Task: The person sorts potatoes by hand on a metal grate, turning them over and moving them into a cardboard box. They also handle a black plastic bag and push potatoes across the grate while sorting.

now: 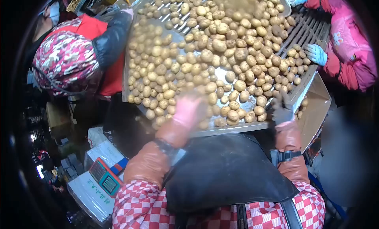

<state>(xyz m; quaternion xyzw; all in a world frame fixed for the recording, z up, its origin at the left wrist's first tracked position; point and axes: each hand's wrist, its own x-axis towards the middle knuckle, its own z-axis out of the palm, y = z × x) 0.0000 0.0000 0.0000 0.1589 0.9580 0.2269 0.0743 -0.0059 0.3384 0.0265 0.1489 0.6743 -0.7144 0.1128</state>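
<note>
Head camera: potatoes (239, 85) lie heaped on the metal tray (237, 130). My left hand (189, 107) is blurred over them, my right hand (283, 111) beside its corner; I can't tell whether either grips. They look firm, light, prone to roll: best cupped round the middle.

The left hand (189, 108) wears a pink glove (186, 114), blurred; the right hand (282, 110) a grey glove (282, 115) with a pink cuff (285, 123). Glossy brown oversleeves (147, 164) cover both forearms, each crossed by a dark strap (290, 155), the right one buckled. A red-and-white checked garment (137, 203) with a dark zip (241, 216) shows around a smooth black apron (227, 170).
</note>
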